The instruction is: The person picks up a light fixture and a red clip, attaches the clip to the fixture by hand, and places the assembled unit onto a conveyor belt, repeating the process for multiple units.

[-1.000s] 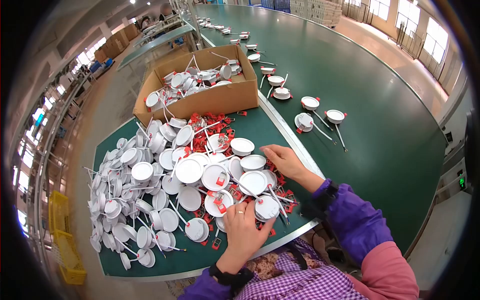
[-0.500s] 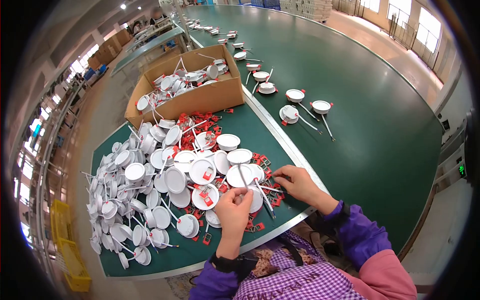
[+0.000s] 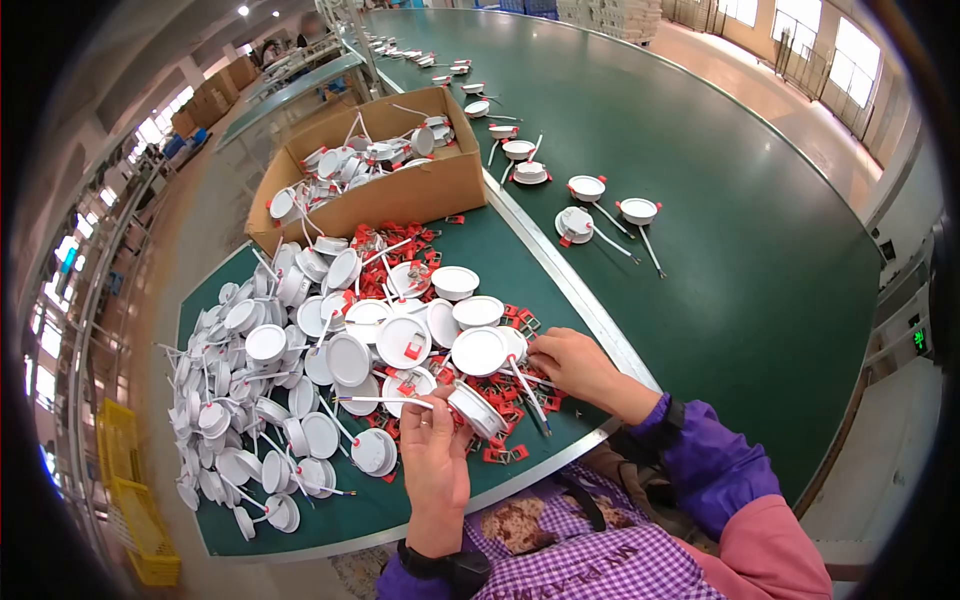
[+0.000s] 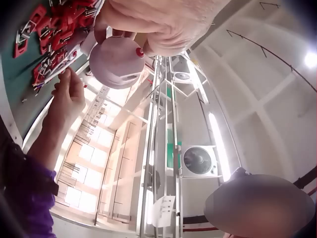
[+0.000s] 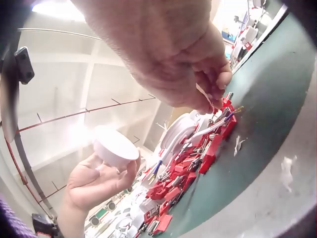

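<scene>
The left hand [image 3: 436,470] holds a round white lamp [image 3: 478,408] tilted on edge, its white cable lying leftward across the fingers. In the right wrist view that lamp [image 5: 116,147] rests in the curled fingers of the left hand [image 5: 94,184]. At the right edge of the pile, the right hand [image 3: 588,370] has its fingertips together among red clips [image 3: 505,454]. Close up, the right hand [image 5: 168,54] pinches at a red clip with a metal spring; part of that clip is hidden behind the fingers. White lamps [image 3: 348,360] lie heaped left of both hands.
A cardboard box [image 3: 420,196] of lamps stands behind the heap. Beyond a metal rail [image 3: 560,280] runs a green belt [image 3: 740,230] carrying a line of lamps with red clips [image 3: 638,211]. Yellow crates [image 3: 135,510] are at the lower left.
The left hand has lifted a lamp from the pile and turned it, its cable swinging to the left. The right hand has moved from beside the upper lamps down to the red clips.
</scene>
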The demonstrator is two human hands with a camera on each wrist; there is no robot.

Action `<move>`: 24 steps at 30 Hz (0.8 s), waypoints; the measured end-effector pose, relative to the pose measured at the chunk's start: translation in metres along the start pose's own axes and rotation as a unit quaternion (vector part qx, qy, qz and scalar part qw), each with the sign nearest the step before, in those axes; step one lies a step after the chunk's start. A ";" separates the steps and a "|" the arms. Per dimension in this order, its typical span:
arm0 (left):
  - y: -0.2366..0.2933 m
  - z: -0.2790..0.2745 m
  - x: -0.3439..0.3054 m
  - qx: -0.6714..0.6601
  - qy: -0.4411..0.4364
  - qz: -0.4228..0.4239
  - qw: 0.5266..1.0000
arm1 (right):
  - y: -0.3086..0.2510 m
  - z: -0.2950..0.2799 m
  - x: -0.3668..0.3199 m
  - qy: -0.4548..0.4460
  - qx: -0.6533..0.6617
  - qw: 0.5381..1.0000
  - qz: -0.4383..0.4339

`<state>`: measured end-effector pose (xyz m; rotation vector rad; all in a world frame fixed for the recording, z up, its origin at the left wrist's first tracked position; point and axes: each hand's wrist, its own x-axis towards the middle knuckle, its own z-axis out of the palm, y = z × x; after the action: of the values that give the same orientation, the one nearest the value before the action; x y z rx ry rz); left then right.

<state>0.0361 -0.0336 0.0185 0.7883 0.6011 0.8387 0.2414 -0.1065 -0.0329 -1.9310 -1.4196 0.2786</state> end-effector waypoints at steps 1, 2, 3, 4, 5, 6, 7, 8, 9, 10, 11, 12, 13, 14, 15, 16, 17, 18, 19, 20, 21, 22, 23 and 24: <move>-0.001 0.001 -0.001 -0.001 0.003 0.005 1.000 | -0.001 0.002 0.003 -0.015 -0.005 1.000 -0.002; -0.003 0.002 -0.002 -0.006 -0.015 0.009 1.000 | -0.003 0.000 0.004 -0.018 -0.018 1.000 0.005; -0.001 0.001 -0.003 -0.004 -0.024 0.024 0.999 | -0.005 -0.002 0.006 -0.024 -0.021 0.999 0.001; -0.003 -0.001 -0.002 -0.004 -0.038 0.023 0.999 | -0.002 0.000 0.008 -0.043 -0.035 0.997 0.046; -0.007 -0.004 -0.001 0.000 -0.045 0.027 0.999 | -0.007 -0.003 0.011 -0.063 -0.041 0.995 0.063; -0.007 -0.008 -0.003 0.023 -0.045 -0.027 0.998 | -0.012 -0.007 0.011 -0.067 -0.019 0.996 0.055; -0.008 -0.005 -0.005 0.042 -0.034 -0.050 0.997 | -0.010 -0.007 0.010 -0.070 -0.019 0.994 0.081; -0.018 -0.010 -0.002 0.028 -0.043 -0.073 0.996 | -0.007 -0.005 0.010 -0.056 -0.008 0.997 0.061; -0.028 -0.018 0.001 0.012 -0.056 -0.104 0.993 | -0.004 -0.002 0.009 -0.044 0.009 0.997 0.065; -0.024 -0.014 -0.002 -0.025 -0.057 -0.119 0.991 | -0.008 -0.005 0.009 -0.043 -0.004 0.996 0.083; -0.021 -0.009 -0.005 -0.067 -0.068 -0.138 0.986 | -0.004 -0.004 0.008 -0.038 -0.005 0.996 0.077; -0.021 -0.012 -0.005 -0.070 -0.077 -0.144 0.984 | -0.006 -0.004 0.008 -0.038 -0.001 0.996 0.077; -0.023 -0.016 -0.004 -0.055 -0.064 -0.153 0.985 | -0.007 -0.005 0.008 -0.036 0.000 0.996 0.082; -0.024 -0.016 -0.004 -0.073 -0.065 -0.151 0.984 | -0.006 -0.006 0.006 -0.036 -0.001 0.996 0.077; -0.025 -0.017 -0.004 -0.090 -0.064 -0.147 0.983 | -0.005 -0.005 0.006 -0.032 -0.001 0.995 0.093; -0.026 -0.020 -0.003 -0.078 -0.061 -0.152 0.983 | -0.006 -0.002 0.008 -0.030 0.004 0.994 0.104; -0.029 -0.023 -0.002 -0.066 -0.054 -0.158 0.984 | -0.004 -0.001 0.010 -0.034 -0.041 0.994 0.091; -0.033 -0.025 0.000 -0.067 -0.064 -0.152 0.984 | -0.007 -0.003 0.011 -0.039 -0.032 0.994 0.101; -0.030 -0.024 0.000 -0.085 -0.060 -0.173 0.979 | -0.008 -0.003 0.011 -0.044 -0.026 0.992 0.112; -0.034 -0.026 0.002 -0.079 -0.080 -0.158 0.981 | 0.001 0.001 0.011 -0.040 -0.001 0.992 0.116; -0.031 -0.024 0.001 -0.072 -0.102 -0.144 0.982 | 0.005 0.003 0.012 -0.045 0.000 0.993 0.109; -0.028 -0.022 -0.001 -0.075 -0.097 -0.139 0.983 | 0.009 0.003 0.012 -0.044 -0.016 0.995 0.090; -0.027 -0.017 -0.004 -0.086 -0.088 -0.135 0.983 | 0.009 0.002 0.012 -0.042 -0.032 0.996 0.073; -0.023 -0.013 -0.006 -0.096 -0.079 -0.132 0.983 | -0.003 -0.003 0.012 -0.057 -0.006 0.994 0.096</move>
<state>0.0323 -0.0435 -0.0065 0.5773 0.4627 0.5750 0.2453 -0.0960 -0.0261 -2.0940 -1.3097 0.4783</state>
